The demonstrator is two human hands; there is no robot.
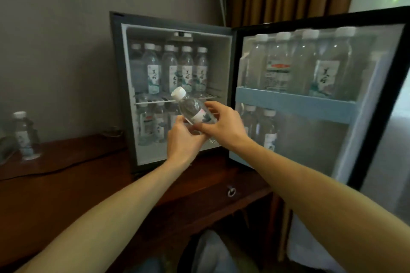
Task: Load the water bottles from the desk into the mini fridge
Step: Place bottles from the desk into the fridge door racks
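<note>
Water bottle (193, 108) and both hands are meeting right in front of the open mini fridge (119, 86). The bottle is leaning, with its white cap (178, 93) pointing up and to the left. It is not sitting on any shelf yet.

I think the person is doing the putting-in step for this bottle. The wire shelf (155, 101) is carrying a row of bottles (173, 68), and more bottles (150, 126) are standing under it on the left. The door (377, 95) is hanging wide open on the right, and its racks are holding bottles too. One last bottle (24, 137) is waiting on the desk (66, 184), far to the left and well apart from the fridge. So the job is looking nearly done.

The next move is calling for turning the bottle upright and sliding it into a free spot. The right side inside the fridge is looking like the best place. It is going to need care, so the standing bottles are not getting knocked over.

The left hand (184, 142) is holding the bottom end from below, with its fingers curling round it. The right hand (224, 126) is wrapping its fingers and thumb round the middle, by the label. Both hands are gripping the same bottle, very close together. Both arms are reaching out long over the desk and coming together at the bottle.
</note>
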